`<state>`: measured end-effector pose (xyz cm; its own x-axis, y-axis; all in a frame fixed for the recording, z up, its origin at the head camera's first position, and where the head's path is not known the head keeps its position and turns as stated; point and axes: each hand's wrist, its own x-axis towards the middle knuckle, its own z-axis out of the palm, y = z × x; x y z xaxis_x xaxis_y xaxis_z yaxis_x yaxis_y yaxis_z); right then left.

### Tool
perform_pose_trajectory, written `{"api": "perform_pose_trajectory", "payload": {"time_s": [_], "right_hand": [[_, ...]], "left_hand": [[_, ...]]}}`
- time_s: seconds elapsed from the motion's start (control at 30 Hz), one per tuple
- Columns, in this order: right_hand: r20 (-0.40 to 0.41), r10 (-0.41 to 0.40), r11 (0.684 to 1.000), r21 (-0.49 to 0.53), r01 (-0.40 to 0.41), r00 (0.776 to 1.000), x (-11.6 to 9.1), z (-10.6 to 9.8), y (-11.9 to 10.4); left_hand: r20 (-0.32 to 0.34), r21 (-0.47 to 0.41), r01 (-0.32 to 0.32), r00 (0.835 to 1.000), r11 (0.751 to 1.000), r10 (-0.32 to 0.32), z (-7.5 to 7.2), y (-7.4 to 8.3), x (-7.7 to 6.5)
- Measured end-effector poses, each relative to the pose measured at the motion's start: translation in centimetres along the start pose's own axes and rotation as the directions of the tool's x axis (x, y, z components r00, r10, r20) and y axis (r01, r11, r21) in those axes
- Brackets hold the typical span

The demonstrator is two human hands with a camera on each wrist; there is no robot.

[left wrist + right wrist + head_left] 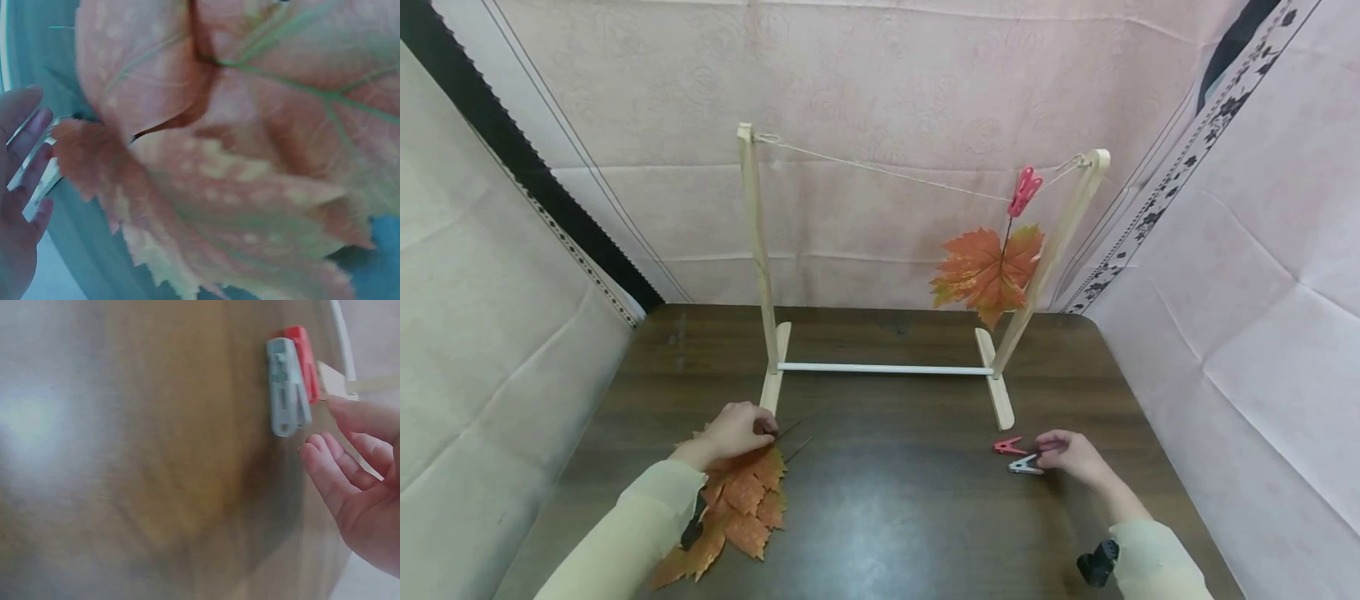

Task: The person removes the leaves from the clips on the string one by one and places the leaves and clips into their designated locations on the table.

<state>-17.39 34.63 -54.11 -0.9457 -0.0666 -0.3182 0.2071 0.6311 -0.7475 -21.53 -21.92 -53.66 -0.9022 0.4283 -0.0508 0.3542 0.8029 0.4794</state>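
Head view: at lower right the grey clip (pixel 1022 466) and red clip (pixel 1009 447) lie roughly sideways, just left of the nearer right hand (pixel 1070 457) — fingers parted, empty — while the left hand (pixel 736 432), fingers loosely extended, grips nothing over leaves (pixel 747 492), lower left.

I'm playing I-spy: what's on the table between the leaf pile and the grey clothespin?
In the head view, just bare brown tabletop lies between the leaf pile and grey clothespin.
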Motion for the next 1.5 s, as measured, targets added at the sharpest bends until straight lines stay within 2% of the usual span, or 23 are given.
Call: {"api": "perform_pose_trajectory", "payload": {"time_s": [0.2, 0.33, 0.47, 0.57, 0.7, 0.8, 0.97, 1.17, 1.5], "right_hand": [[-0.027, -0.100, 0.995, 0.010, 0.100, 0.995, 0.0, -2.8, -2.2], [-0.057, -0.154, 0.987, 0.047, 0.157, 0.986, -0.1, -4.9, -4.5], [-0.064, -0.204, 0.960, 0.182, 0.212, 0.977, -0.3, -6.9, -6.7], [-0.060, -0.240, 0.908, 0.340, 0.245, 0.969, -0.5, -8.3, -8.4], [-0.059, -0.309, 0.796, 0.530, 0.292, 0.949, -0.6, -10.0, -10.3], [-0.063, -0.355, 0.739, 0.592, 0.321, 0.933, -0.8, -11.2, -11.8], [-0.086, -0.395, 0.722, 0.587, 0.367, 0.915, -1.0, -12.9, -14.4], [-0.111, -0.432, 0.676, 0.616, 0.403, 0.895, -1.2, -14.3, -17.2], [-0.142, -0.462, 0.645, 0.623, 0.441, 0.876, -1.5, -15.8, -22.2]], "left_hand": [[0.009, -0.198, 0.032, 0.999, 0.980, -0.031, -1.8, 0.9, 1.1], [-0.030, -0.243, 0.003, 0.999, 0.970, -0.011, -3.2, 2.2, 2.0], [-0.050, -0.277, -0.020, 0.999, 0.961, 0.006, -4.5, 3.6, 3.1], [-0.059, -0.289, -0.050, 0.998, 0.956, 0.034, -5.4, 4.6, 4.0], [-0.069, -0.293, -0.079, 0.996, 0.953, 0.061, -6.6, 6.0, 5.1], [-0.072, -0.275, -0.090, 0.995, 0.957, 0.073, -7.4, 7.0, 5.8], [-0.065, -0.290, -0.101, 0.994, 0.952, 0.085, -8.7, 8.5, 7.1], [-0.075, -0.332, -0.108, 0.993, 0.937, 0.088, -10.1, 10.1, 8.6], [-0.093, -0.362, -0.142, 0.989, 0.921, 0.116, -11.6, 12.3, 10.7]]}}
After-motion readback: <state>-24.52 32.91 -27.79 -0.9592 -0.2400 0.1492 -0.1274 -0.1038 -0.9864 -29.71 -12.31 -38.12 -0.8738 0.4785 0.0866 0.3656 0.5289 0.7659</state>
